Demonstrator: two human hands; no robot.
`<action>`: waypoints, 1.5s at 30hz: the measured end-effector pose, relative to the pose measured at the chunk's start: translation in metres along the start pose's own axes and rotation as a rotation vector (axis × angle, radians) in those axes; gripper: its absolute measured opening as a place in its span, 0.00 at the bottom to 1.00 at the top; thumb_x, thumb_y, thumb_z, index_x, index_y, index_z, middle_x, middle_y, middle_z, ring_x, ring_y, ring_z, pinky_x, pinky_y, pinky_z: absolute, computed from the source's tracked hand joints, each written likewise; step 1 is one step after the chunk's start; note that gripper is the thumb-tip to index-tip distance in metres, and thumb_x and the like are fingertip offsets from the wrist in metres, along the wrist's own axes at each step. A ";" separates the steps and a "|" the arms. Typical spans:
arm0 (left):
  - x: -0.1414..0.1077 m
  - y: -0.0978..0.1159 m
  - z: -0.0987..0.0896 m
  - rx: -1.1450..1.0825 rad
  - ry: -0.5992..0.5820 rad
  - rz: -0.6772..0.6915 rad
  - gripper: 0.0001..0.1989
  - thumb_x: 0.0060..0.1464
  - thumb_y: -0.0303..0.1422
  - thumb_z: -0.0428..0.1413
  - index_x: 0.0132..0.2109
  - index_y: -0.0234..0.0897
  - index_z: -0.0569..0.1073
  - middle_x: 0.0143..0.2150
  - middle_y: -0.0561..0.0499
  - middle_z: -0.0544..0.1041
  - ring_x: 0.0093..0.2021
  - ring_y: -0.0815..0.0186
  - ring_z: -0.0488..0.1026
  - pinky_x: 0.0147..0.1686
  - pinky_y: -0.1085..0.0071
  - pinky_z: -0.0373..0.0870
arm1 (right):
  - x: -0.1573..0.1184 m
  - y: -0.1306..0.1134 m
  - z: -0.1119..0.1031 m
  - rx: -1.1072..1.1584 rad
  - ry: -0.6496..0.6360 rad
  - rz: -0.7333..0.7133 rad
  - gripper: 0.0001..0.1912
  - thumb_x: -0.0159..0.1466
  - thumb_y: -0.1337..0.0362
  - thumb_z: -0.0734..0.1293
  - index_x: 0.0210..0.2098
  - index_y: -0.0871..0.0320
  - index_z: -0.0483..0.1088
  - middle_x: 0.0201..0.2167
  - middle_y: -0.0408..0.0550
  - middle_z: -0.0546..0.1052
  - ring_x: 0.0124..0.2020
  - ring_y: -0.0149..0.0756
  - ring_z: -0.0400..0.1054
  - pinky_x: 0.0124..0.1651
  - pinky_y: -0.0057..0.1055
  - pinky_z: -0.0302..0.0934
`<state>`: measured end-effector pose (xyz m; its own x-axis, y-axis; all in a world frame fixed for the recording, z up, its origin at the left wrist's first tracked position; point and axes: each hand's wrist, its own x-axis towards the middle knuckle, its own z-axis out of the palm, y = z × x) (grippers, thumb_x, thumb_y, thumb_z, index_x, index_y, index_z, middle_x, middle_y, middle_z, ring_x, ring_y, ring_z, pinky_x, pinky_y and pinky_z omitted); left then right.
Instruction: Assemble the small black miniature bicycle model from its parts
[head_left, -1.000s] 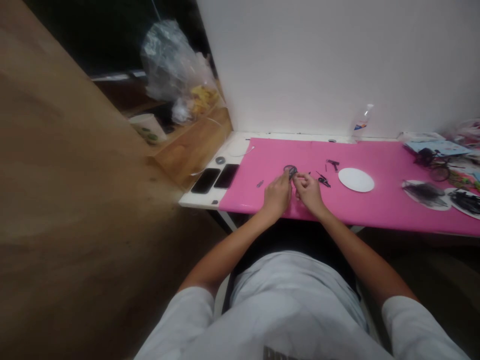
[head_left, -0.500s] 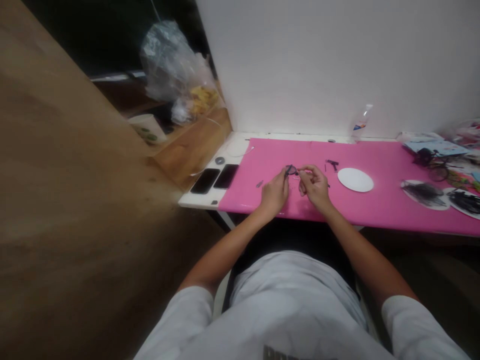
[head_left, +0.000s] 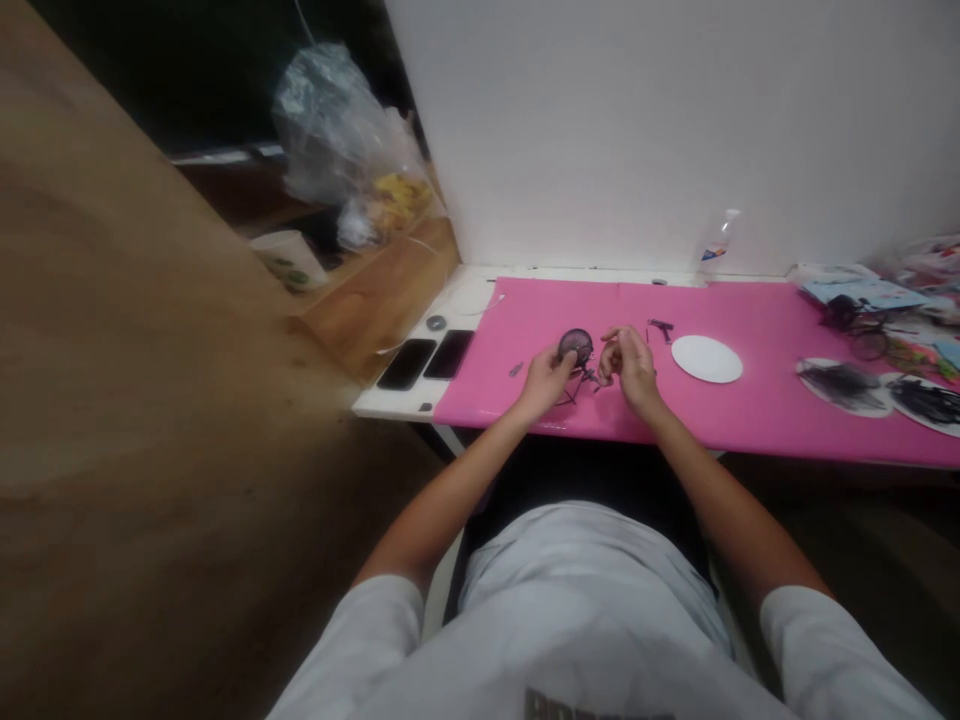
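Observation:
My left hand (head_left: pixel 547 381) grips a small black wheeled model (head_left: pixel 576 345) near its spoked wheel, and a thin dark frame extends below the wheel over the pink sheet (head_left: pixel 630 410). Just right of the model is my right hand (head_left: pixel 631 368), its fingers curled and close together; whether something tiny is between them is too small to tell. A small dark tool-like part (head_left: pixel 662 328) lies beyond my right hand. Left of my left hand rests a small grey piece (head_left: pixel 516 369). The white oval plate (head_left: pixel 706 359) is to the right.
Two dark phones (head_left: pixel 406 364) (head_left: pixel 449 354) and a grey ring (head_left: pixel 436 323) lie at the table's left end. Plates of black parts (head_left: pixel 844 388) (head_left: pixel 928 402), another black model (head_left: pixel 868 342) and packets (head_left: pixel 862 292) are at the right. A clear bottle (head_left: pixel 718 250) stands by the wall.
The model has turned in my left hand, so its spoked wheel now faces up and its frame shows below. My right hand has moved slightly away from it.

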<state>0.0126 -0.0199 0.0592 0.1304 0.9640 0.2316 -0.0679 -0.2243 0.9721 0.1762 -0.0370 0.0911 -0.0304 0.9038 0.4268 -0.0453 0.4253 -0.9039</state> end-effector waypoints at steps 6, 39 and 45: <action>0.014 -0.012 -0.009 -0.394 0.014 -0.210 0.15 0.65 0.37 0.63 0.52 0.28 0.78 0.52 0.37 0.83 0.49 0.58 0.83 0.56 0.58 0.79 | 0.016 0.033 -0.032 -0.264 0.085 -0.075 0.27 0.72 0.35 0.61 0.43 0.54 0.69 0.20 0.37 0.65 0.20 0.34 0.63 0.27 0.31 0.61; 0.043 -0.051 -0.065 -0.473 0.147 -0.302 0.05 0.63 0.28 0.59 0.43 0.27 0.76 0.42 0.36 0.84 0.43 0.59 0.84 0.54 0.59 0.80 | 0.035 0.118 -0.086 -0.994 -0.032 -0.199 0.16 0.68 0.64 0.62 0.49 0.58 0.79 0.50 0.57 0.81 0.55 0.54 0.68 0.64 0.53 0.58; 0.042 -0.053 -0.056 -0.306 0.059 -0.161 0.14 0.62 0.36 0.65 0.48 0.27 0.79 0.47 0.38 0.84 0.43 0.62 0.83 0.54 0.63 0.78 | 0.031 0.078 -0.073 -0.960 -0.092 -0.257 0.14 0.70 0.64 0.65 0.51 0.59 0.78 0.48 0.56 0.81 0.50 0.51 0.72 0.56 0.49 0.65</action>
<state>-0.0342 0.0402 0.0155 0.1063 0.9922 0.0651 -0.3459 -0.0245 0.9380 0.2449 0.0279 0.0314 -0.2122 0.7890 0.5766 0.7636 0.5021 -0.4059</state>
